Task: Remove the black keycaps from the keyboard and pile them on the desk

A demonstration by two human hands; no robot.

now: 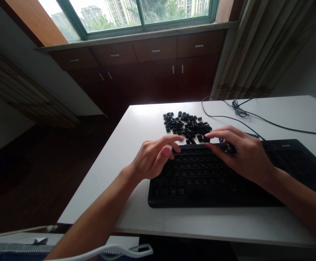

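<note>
A black keyboard lies on the white table, with most of its visible left and middle key positions bare of caps. My right hand is above its upper middle, pinching a small black keycap between thumb and index finger. Under the curled fingers of that hand sits another dark object, too shaded to make out. My left hand hovers over the keyboard's upper left corner, fingers apart and holding nothing. Just behind the keyboard, a loose pile of black keycaps spreads out, close to both hands' fingertips.
A thin black cable loops across the back right of the white table, with a tied bundle in it. Beyond the table stand brown cabinets under a window. A white bar crosses the bottom edge.
</note>
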